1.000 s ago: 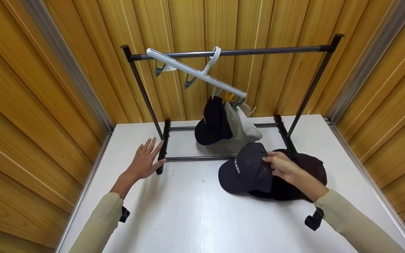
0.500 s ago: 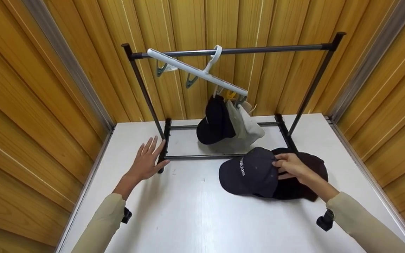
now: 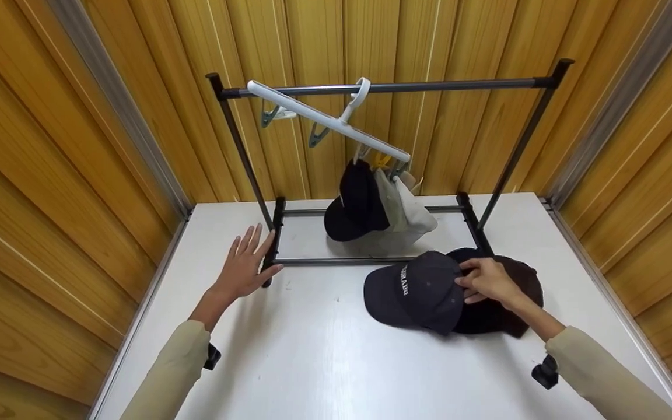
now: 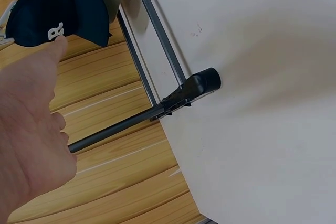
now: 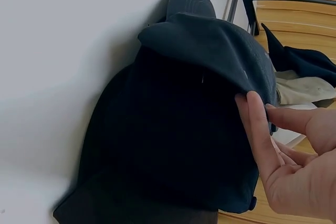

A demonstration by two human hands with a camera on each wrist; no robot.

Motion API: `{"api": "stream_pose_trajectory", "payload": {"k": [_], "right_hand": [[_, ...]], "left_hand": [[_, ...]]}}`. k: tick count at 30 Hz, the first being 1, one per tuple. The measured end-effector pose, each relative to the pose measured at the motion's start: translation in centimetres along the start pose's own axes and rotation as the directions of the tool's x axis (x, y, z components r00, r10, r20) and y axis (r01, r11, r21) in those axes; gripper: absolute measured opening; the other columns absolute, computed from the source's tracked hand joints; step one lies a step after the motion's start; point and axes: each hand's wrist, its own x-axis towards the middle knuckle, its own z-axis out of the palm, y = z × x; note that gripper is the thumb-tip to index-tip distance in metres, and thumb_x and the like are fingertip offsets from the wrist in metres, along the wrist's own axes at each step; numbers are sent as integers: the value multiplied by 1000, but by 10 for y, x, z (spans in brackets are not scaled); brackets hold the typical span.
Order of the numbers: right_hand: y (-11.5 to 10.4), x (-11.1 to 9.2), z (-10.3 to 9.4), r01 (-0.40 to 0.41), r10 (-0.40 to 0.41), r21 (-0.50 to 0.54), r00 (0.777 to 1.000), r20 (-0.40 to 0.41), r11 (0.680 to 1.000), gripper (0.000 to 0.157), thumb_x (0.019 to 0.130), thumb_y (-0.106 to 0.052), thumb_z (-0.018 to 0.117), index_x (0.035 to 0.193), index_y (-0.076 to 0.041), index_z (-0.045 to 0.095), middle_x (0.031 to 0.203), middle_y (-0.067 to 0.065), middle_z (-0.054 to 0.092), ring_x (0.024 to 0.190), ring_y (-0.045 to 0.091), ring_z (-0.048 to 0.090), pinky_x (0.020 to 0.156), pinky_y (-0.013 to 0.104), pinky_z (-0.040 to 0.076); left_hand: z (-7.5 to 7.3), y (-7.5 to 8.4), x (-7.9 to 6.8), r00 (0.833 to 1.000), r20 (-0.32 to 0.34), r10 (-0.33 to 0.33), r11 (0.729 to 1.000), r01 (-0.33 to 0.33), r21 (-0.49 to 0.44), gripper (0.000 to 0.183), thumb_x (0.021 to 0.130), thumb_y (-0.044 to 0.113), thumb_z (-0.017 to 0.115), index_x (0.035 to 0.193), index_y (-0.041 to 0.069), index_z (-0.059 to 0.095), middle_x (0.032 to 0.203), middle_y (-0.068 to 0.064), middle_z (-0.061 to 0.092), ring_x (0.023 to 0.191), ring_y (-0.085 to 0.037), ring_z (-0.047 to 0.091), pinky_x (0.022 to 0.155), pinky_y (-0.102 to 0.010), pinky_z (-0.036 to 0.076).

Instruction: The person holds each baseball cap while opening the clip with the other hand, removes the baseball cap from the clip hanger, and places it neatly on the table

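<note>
A dark navy baseball cap point(image 3: 429, 289) with white lettering sits at the right of the white table, its brim toward the left. My right hand point(image 3: 487, 281) pinches the cap's back edge; in the right wrist view the thumb is outside and fingers point(image 5: 255, 114) reach inside the rim. Behind and under it lies a dark brown and black cap point(image 3: 525, 280), partly covered. My left hand point(image 3: 242, 268) is spread with straight fingers beside the rack's left foot and holds nothing. Its thumb overlaps a hanging dark cap point(image 4: 52, 9) in the left wrist view.
A dark metal rack point(image 3: 452, 86) stands at the back. A white clip hanger point(image 3: 324, 118) hangs tilted from its bar, with a black cap point(image 3: 356, 204), a sage green cap point(image 3: 391, 201) and a white cap point(image 3: 416, 210) at its lower end. Wood-patterned walls enclose the table point(image 3: 312, 350).
My right hand has moved right and slightly down, keeping its pinch on the navy cap, whose crown has shifted right and lower. The left hand stays nearly still.
</note>
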Motion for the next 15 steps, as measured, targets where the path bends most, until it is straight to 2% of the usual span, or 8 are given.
{"api": "stream_pose_trajectory", "payload": {"k": [5,10,12,15], "right_hand": [[-2,2,-5,62,-64,-99,998,-19,993,44,88,-3,66,127,12,52,84,18,72,68,26,72,59,37,60],[-7,6,-14,167,-185,-215,981,-65,962,30,93,-5,60,117,11,59,85,24,71,69,27,72,56,32,58],[-8,8,-18,221,-260,-275,959,-115,936,25,93,-5,59,113,10,63,86,24,71,69,28,72,54,28,57],[-11,12,-22,301,-410,-419,890,-199,857,22,93,-7,60,110,6,67,93,22,73,77,30,72,63,33,58]], "left_hand": [[-2,1,1,999,-31,14,1000,-15,-5,76,92,46,59,152,10,30,160,-21,20,148,-40,17,117,-61,13],[-6,-2,2,999,-45,6,1000,-6,15,76,91,45,61,152,10,31,159,-22,21,148,-41,18,117,-61,15],[-9,-3,5,999,-36,-2,1000,2,15,76,92,46,60,153,12,30,160,-20,20,149,-39,16,118,-60,13],[-12,-2,10,1000,-27,-6,1000,6,20,76,93,48,58,153,14,28,161,-19,18,149,-38,14,118,-59,11]]}}
